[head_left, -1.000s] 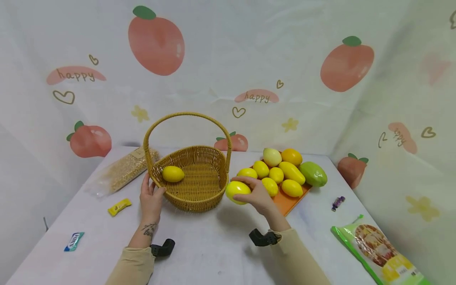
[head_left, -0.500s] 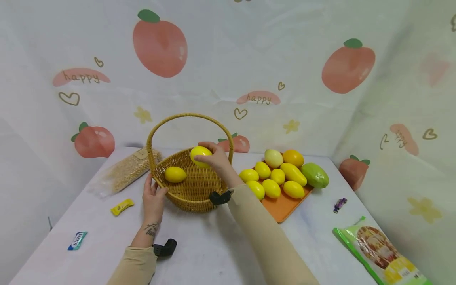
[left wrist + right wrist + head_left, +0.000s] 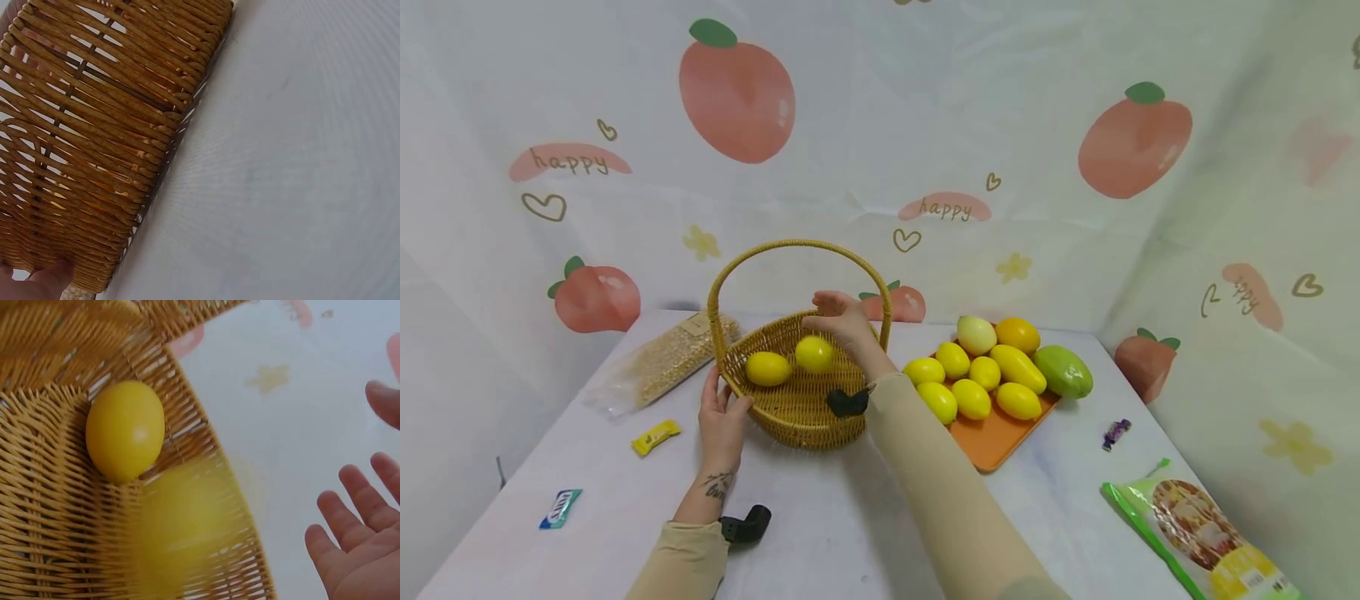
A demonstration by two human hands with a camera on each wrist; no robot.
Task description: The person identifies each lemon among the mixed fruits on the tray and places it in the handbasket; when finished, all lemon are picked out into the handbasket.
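The wicker basket (image 3: pixel 797 417) with a tall arched handle stands on the table. My left hand (image 3: pixel 722 425) holds its left side, thumb on the outer wall, most fingers hidden; the left wrist view shows the woven wall (image 3: pixel 94 137) and the thumb (image 3: pixel 47 281). One yellow lemon (image 3: pixel 767 368) lies inside at the left. A second lemon (image 3: pixel 815 354), blurred in the right wrist view, is apart from my right hand (image 3: pixel 844 323), just below it within the basket. In the right wrist view that hand's fingers (image 3: pixel 356 519) are spread, holding nothing.
Right of the basket, an orange tray (image 3: pixel 992 442) bears several lemons, a mango-like fruit (image 3: pixel 1018 368) and a green fruit (image 3: pixel 1063 372). A grain bag (image 3: pixel 670 362) lies left. Small wrapped sweets, including a yellow one (image 3: pixel 656 437), and a green snack bag (image 3: pixel 1202 529) lie around.
My right hand carried the lemon from beside the tray leftward over the basket, then let it go; the lemon has dropped below the fingers. My left hand stayed at the basket's side.
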